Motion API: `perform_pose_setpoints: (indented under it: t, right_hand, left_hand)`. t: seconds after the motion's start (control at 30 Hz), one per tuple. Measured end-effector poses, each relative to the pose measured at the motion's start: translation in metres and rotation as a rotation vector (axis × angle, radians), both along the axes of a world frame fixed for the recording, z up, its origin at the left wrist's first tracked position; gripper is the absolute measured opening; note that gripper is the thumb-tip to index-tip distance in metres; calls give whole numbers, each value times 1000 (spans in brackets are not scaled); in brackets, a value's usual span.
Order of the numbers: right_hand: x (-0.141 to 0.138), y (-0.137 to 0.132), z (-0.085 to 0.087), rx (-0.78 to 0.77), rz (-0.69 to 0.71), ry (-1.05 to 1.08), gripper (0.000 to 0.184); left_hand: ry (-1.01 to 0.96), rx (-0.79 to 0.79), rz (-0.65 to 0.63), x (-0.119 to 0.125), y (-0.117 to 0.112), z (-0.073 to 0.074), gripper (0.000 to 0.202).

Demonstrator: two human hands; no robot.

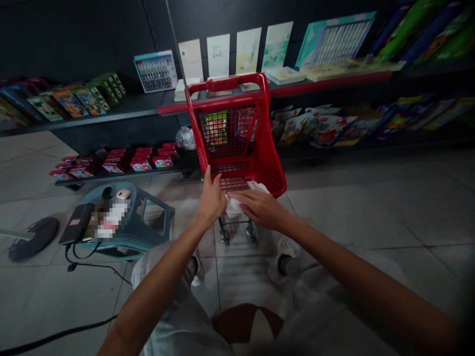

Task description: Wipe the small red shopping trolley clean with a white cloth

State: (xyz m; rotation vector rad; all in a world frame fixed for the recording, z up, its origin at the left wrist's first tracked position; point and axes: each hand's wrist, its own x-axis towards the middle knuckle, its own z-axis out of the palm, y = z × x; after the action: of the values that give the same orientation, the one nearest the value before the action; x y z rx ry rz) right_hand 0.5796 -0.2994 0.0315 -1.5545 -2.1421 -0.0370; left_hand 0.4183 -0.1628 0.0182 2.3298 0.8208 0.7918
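Observation:
A red plastic shopping cart with grid walls and small wheels stands before me. My left hand is at its near left corner, index finger and thumb pointing forward on either side of the rim; its other fingers are partly curled and hard to see. My right hand presses a crumpled white cloth or tissue against the cart's near edge, its fingers stretched together over it. Part of the white piece sticks out above the knuckles. The two hands nearly meet at the fingertips.
A grey-blue stool on the left carries a black device with cables and a blurred item. Behind the cart, shelves hold boxes, books and snack bags. A round stand base lies far left.

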Motion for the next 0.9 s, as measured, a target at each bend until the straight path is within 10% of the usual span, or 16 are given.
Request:
perform_pose_setpoints:
  t: [0.4, 0.7, 0.9]
  right_hand:
    - [60, -26, 10, -134, -31, -84, 58]
    - [-26, 8, 9, -102, -91, 69, 41]
    - [46, -21, 11, -100, 31, 76, 53]
  left_hand:
    - [67, -7, 62, -13, 7, 8, 50]
    - [282, 123, 140, -10, -7, 9, 70]
    - [214, 144, 144, -17, 7, 4, 67]
